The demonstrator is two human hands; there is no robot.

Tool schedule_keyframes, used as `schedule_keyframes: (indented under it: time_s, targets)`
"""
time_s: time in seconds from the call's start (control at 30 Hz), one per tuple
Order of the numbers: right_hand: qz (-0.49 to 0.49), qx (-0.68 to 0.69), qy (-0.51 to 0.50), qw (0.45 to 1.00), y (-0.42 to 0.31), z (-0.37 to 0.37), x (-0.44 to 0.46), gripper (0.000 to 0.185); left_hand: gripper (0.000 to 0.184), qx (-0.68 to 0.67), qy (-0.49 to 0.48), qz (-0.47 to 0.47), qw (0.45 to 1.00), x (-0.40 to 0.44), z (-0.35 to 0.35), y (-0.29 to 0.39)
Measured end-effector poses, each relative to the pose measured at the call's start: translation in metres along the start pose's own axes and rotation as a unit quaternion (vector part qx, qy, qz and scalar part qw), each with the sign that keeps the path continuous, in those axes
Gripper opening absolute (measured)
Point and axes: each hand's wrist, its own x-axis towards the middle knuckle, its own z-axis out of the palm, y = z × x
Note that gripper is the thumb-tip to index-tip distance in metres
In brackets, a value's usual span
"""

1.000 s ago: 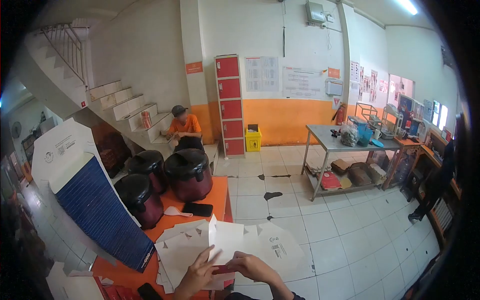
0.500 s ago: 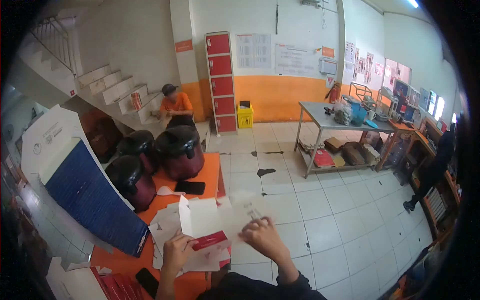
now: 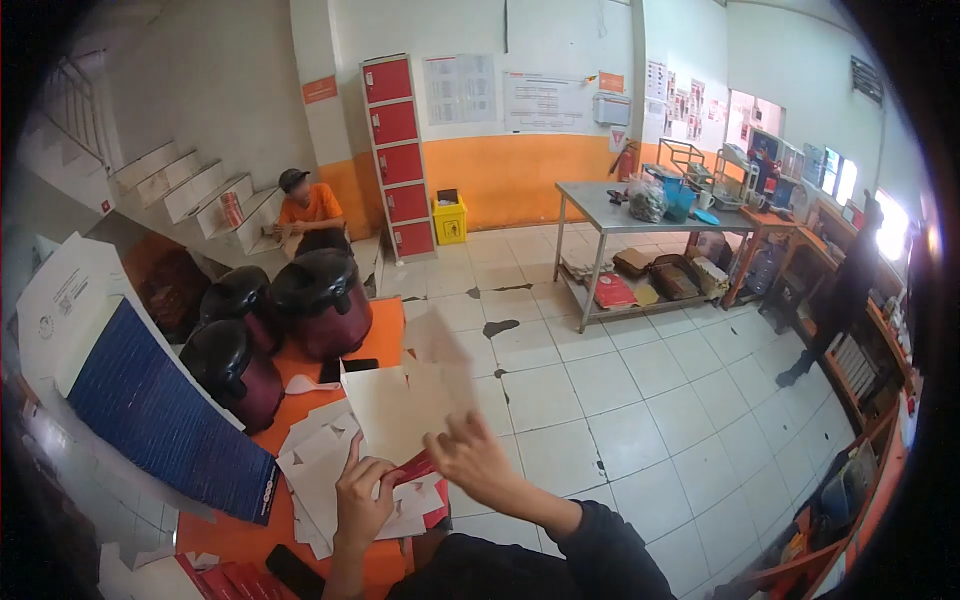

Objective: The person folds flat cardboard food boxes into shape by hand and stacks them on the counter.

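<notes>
Left hand (image 3: 365, 497): gripping carton (image 3: 392, 412) | Right hand (image 3: 470, 458): blurred, grip unclear | Risk: uneven pull could crease carton askew

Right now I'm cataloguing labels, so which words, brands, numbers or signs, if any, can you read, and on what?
Nothing reads clearly.
Blue-and-white cardboard piece: printed marks, too small.
White-and-red cardboard sheet: no readable text.
Orange rectangular pillar sign: too blurred.
White wall poster: too small.
Pale paper wall sheets: too small.
Yellow plastic bin: black print, blurred.
</notes>
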Motion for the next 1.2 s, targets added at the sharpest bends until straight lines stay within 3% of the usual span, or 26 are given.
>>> schedule_keyframes:
  time_s: [0.1, 0.17, 0.2, 0.23, 0.27, 0.3, 0.33, 0.5, 0.57, 0.67, 0.7, 0.77, 0.8, 0.83, 0.97, 1.07, 1.2]
  targets:
    - [-0.014, 0.018, -0.035, 0.999, -0.002, 0.006, 0.003, 0.035, 0.004, -0.015, 0.023, -0.025, 0.999, -0.001, 0.007, 0.004]
    - [-0.002, 0.072, 0.02, 0.997, 0.005, 0.02, -0.002, 0.042, 0.004, -0.063, 0.035, -0.049, 0.996, -0.006, 0.01, -0.008]
    - [0.009, 0.091, 0.048, 0.995, 0.006, 0.025, -0.008, 0.045, 0.008, -0.082, 0.056, -0.113, 0.989, -0.009, 0.01, -0.005]
    - [-0.009, 0.099, 0.063, 0.993, 0.004, 0.03, -0.011, 0.05, 0.022, -0.063, 0.005, -0.119, 0.991, -0.015, 0.001, -0.012]
    - [-0.027, 0.105, 0.076, 0.991, 0.001, 0.038, -0.013, 0.055, 0.024, 0.002, 0.067, -0.025, 0.997, -0.025, 0.012, -0.046]
    - [-0.022, 0.094, 0.1, 0.99, -0.009, 0.049, -0.015, 0.057, 0.014, -0.03, 0.13, 0.09, 0.987, -0.008, 0.002, -0.008]
    - [-0.023, 0.086, 0.123, 0.988, -0.016, 0.054, -0.017, 0.058, 0.018, -0.077, 0.12, 0.01, 0.99, -0.011, 0.003, -0.009]
    - [-0.032, 0.01, 0.039, 0.999, -0.031, 0.07, -0.017, 0.065, 0.027, -0.075, 0.077, -0.04, 0.993, -0.016, 0.006, -0.01]
    - [-0.022, 0.053, 0.095, 0.994, -0.031, 0.076, -0.015, 0.067, 0.029, -0.073, 0.085, -0.074, 0.991, -0.019, 0.008, -0.013]
    - [-0.042, 0.13, 0.184, 0.973, -0.03, 0.061, -0.01, 0.081, 0.03, -0.338, 0.089, -0.263, 0.899, -0.029, 0.016, -0.032]
    - [-0.053, 0.157, 0.215, 0.963, -0.028, 0.049, -0.008, 0.087, 0.03, -0.405, 0.104, -0.287, 0.862, -0.03, 0.012, -0.029]
    - [-0.053, 0.215, 0.055, 0.974, -0.018, -0.001, -0.013, 0.094, 0.029, -0.53, 0.134, -0.329, 0.77, -0.025, -0.006, 0.001]
    - [-0.053, 0.241, -0.025, 0.969, -0.015, -0.014, -0.014, 0.097, 0.029, -0.549, 0.139, -0.333, 0.754, -0.023, -0.008, 0.007]
    - [-0.038, 0.208, 0.147, 0.966, -0.024, 0.017, -0.013, 0.092, 0.029, -0.551, 0.137, -0.329, 0.755, -0.025, -0.009, 0.005]
    - [0.096, 0.182, 0.323, 0.924, -0.042, 0.038, -0.001, 0.085, 0.028, -0.45, 0.136, -0.285, 0.835, -0.031, 0.002, -0.014]
    - [0.12, 0.262, 0.242, 0.927, -0.045, 0.051, 0.0, 0.08, 0.028, -0.393, 0.143, -0.252, 0.873, -0.035, 0.009, -0.022]
    - [0.102, 0.244, 0.239, 0.934, -0.057, 0.073, 0.006, 0.072, 0.027, -0.345, 0.152, -0.221, 0.899, -0.037, 0.012, -0.025]
